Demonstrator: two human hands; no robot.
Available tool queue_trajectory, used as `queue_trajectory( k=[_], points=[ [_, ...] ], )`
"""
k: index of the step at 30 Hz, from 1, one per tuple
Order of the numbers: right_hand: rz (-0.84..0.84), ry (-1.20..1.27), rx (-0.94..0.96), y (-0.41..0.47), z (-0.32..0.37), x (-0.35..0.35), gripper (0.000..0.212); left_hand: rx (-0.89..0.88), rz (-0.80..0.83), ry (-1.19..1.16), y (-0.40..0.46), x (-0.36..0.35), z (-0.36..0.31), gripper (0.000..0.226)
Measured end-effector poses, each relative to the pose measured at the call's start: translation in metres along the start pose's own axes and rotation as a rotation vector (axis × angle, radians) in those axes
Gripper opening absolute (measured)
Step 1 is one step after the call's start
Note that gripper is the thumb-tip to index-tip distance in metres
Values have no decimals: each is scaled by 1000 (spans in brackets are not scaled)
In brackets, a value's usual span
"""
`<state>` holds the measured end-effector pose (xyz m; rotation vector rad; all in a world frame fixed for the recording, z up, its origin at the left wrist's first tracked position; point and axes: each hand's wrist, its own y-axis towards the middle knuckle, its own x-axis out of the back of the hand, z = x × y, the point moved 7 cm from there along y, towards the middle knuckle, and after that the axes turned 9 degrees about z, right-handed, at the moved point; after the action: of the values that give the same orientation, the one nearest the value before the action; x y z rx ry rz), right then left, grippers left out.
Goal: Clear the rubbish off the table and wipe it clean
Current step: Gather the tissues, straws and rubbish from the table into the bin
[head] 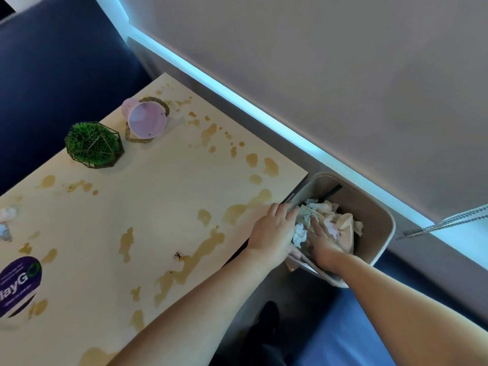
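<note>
Here the left hand (272, 231) grips the bin (380, 223) rim (fingers curled), right hand (323, 239) fingers flat on crumpled tissues (303, 231).

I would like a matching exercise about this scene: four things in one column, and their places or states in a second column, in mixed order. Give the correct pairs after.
Things:
1. pink bucket
2. green plant
3. bin
4. purple sticker

Places or states:
A. holds crumpled paper, beside the table's edge
B. lying on its side
C. inside a wire frame
D. flat on the table, near left part

Pairs: 1-B, 2-C, 3-A, 4-D
</note>
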<state>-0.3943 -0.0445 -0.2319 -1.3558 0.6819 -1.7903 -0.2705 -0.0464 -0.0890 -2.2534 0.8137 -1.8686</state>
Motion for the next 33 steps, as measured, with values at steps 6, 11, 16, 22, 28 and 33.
queue_trajectory(
  k=[6, 11, 16, 22, 28, 33],
  points=[
    [34, 189, -76, 16, -9, -8, 90, 14, -27, -19, 2, -1, 3, 112],
    [54, 152, -45, 11, -2, 0, 82, 32, -6, -23, 3, 0, 3, 114],
    [-6, 49, 63, -6, 2, 15, 72, 41, 34, -22, -1, 1, 2, 112],
    [-171, 112, 111, -39, 6, 42, 57, 67, 99, -25, -3, -3, 0, 108],
    [-197, 7, 97, -74, 23, 59, 60, 38, 151, -205, -18, 1, 2, 81],
    [-404, 61, 36, -108, 49, 87, 51, 40, 27, -374, -42, 32, 23, 49]
  ],
)
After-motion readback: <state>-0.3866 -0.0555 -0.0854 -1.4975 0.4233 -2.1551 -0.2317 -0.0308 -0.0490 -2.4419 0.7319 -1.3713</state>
